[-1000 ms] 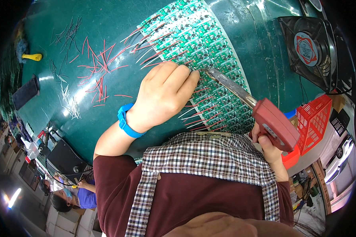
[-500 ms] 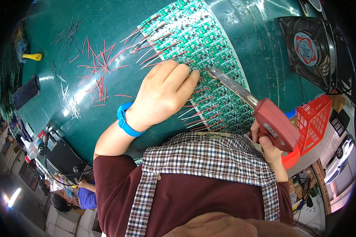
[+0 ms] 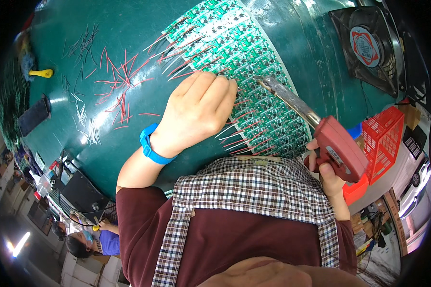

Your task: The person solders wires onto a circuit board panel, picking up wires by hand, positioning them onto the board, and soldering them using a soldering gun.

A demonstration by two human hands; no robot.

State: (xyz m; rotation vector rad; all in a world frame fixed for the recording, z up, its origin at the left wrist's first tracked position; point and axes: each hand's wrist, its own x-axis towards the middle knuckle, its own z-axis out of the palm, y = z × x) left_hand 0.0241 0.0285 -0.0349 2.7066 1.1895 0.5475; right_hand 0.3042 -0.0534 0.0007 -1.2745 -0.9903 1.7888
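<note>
As we look down on the green desk (image 3: 129,28), we find the circuit board sheet (image 3: 261,48) lying flat, slanting from the top middle down toward the plaid apron (image 3: 254,191). It is bright green and made up of many small repeated boards — rows of dark parts and pale strips — with a whitish border along its right side. A fringe of red, white and darker wires (image 3: 196,57) sticks out past its left edge, above and below the left hand (image 3: 198,103).

That hand lies across the sheet's left edge, its back upward, a blue band (image 3: 153,146) round the wrist. Its fingers bunch close together — their tips are hidden, so we cannot tell whether this grip pinches anything. The right hand (image 3: 331,181) has its grip wrapped around the handle of a red soldering iron (image 3: 342,150), just beside the sheet's lower right. The metal shaft reaches up and leftward over the sheet, its tip near the left fingers; we cannot tell if it touches the surface.
</note>
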